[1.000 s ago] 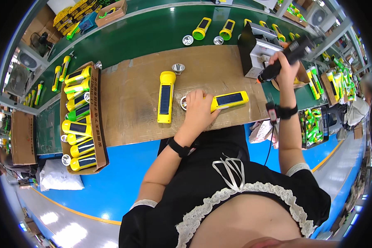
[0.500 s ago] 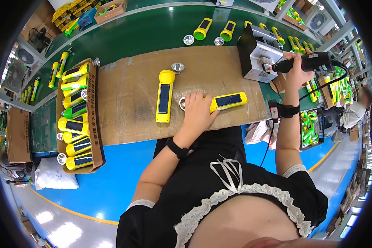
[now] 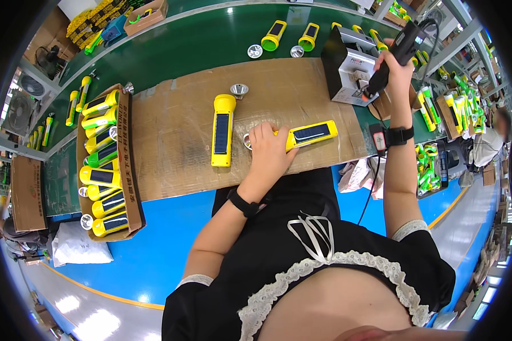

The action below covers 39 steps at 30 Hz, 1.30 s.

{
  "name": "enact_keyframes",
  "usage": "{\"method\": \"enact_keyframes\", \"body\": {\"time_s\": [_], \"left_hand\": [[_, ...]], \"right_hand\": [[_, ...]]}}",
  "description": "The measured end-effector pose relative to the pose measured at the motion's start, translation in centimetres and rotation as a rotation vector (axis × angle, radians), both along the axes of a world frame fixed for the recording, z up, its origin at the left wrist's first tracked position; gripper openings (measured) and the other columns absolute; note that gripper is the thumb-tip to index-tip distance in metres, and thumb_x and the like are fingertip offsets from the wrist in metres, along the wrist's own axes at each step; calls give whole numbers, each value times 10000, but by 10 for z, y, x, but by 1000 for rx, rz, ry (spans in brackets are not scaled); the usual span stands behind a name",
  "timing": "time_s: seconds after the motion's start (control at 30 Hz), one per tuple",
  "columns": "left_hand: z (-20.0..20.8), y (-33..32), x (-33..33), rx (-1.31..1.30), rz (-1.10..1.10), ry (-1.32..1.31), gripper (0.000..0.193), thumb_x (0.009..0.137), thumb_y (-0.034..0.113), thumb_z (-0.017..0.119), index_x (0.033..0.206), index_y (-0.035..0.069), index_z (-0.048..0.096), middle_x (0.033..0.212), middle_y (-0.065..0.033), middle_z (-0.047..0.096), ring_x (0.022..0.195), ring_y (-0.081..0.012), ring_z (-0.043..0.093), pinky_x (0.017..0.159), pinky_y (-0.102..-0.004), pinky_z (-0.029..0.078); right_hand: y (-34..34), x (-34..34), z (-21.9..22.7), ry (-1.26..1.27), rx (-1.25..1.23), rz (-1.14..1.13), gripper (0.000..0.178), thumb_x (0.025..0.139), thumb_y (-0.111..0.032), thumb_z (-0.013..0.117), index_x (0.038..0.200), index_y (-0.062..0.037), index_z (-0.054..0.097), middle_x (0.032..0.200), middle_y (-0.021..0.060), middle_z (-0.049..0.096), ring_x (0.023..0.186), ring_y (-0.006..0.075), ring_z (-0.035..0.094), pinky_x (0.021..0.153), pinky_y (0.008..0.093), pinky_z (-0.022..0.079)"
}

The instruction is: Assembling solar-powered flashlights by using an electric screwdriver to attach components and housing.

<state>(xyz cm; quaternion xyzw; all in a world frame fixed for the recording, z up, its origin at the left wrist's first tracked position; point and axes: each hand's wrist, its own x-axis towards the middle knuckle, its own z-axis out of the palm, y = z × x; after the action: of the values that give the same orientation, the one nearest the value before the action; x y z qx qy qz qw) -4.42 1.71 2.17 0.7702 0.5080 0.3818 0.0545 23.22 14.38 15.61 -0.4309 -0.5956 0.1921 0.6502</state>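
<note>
My left hand [image 3: 270, 149] is closed over the head end of a yellow flashlight [image 3: 313, 134]. That flashlight lies on its side on the cardboard, dark panel up, and part of a reflector shows beside my fingers. My right hand [image 3: 397, 75] grips a black electric screwdriver [image 3: 408, 44] with a cable. Its tip points down and left, just beside the front of a black-and-silver box-shaped machine [image 3: 351, 73]. To the left of my left hand lies a second yellow flashlight [image 3: 222, 136], with a loose silver reflector [image 3: 239, 90] near its head.
A cardboard sheet [image 3: 176, 125] covers part of the green table. At the left stands a carton [image 3: 132, 193] full of yellow and green flashlights. More flashlight bodies [image 3: 274, 36] and reflectors [image 3: 255, 52] stand along the back. A cable [image 3: 371, 193] hangs by my right forearm.
My right hand has lifted and swung the screwdriver from nearly level to steeply tilted, its tip shifting away from the machine's front. My left hand stays on the flashlight.
</note>
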Motion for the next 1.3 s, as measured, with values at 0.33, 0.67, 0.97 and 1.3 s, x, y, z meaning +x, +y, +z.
{"method": "enact_keyframes", "body": {"time_s": [0.33,0.67,0.97,1.3], "left_hand": [[-4,-3,1,-45,-9,14,488,613,229,777,1049,87,610,967,-125,482,963,-308,445,867,-430,321],[-2,-1,3,-49,-2,34,476,630,240,767,1055,91,612,964,-132,481,944,-312,444,860,-433,318],[-3,-1,0,-41,21,29,455,636,236,766,1040,90,614,958,-134,484,942,-314,448,855,-427,317],[-6,1,-1,-13,-15,-10,489,601,229,785,1033,78,609,946,-125,501,948,-311,455,852,-431,325]], "right_hand": [[-55,-23,-24,228,276,-58,352,814,13,546,1140,74,430,669,106,575,580,181,581,607,310,497],[-9,7,-13,87,211,-190,371,792,1,600,1131,74,468,674,84,597,581,151,594,595,262,475],[8,1,2,190,-98,171,366,758,-62,615,1094,56,530,636,77,547,539,163,542,537,290,457],[-126,-93,-20,381,123,496,501,824,-59,521,1270,47,320,707,92,489,615,181,524,641,361,496]]}}
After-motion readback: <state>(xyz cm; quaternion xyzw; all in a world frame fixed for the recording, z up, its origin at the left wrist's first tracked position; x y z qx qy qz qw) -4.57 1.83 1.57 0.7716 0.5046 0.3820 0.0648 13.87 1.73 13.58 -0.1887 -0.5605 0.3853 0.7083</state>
